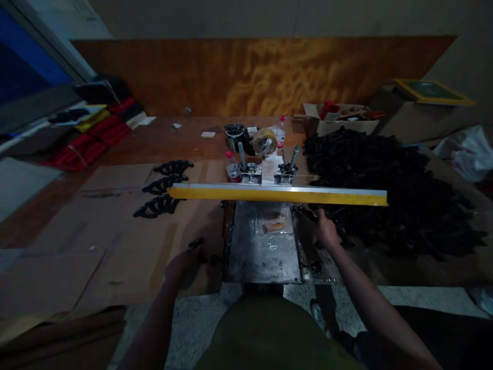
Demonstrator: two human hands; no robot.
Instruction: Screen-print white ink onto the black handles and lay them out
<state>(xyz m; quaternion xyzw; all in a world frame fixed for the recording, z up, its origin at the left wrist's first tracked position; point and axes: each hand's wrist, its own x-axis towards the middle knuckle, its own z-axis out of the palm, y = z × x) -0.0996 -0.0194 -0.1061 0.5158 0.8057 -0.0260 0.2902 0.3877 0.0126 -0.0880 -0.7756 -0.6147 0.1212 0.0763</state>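
Note:
My left hand (183,266) is closed around a small black curved piece (196,242) over the cardboard, left of the metal plate. To the right of the plate, my right hand (326,229) is closed on another dark, slim piece (308,213), its shape hard to make out in the dim light. Between the hands lies the flat grey metal plate (265,257), with a tan patch (273,227) under clear film. Above the plate's far end runs a long yellow and silver bar (277,195), held by a clamp fixture (285,177).
Several black curved pieces (159,205) lie in rows on the cardboard (127,236) at left. A large heap of black pieces (385,190) covers the right side. Behind the bar stand bottles (281,134), a tape roll (264,142) and a tub (234,137). A box (342,123) sits at back right.

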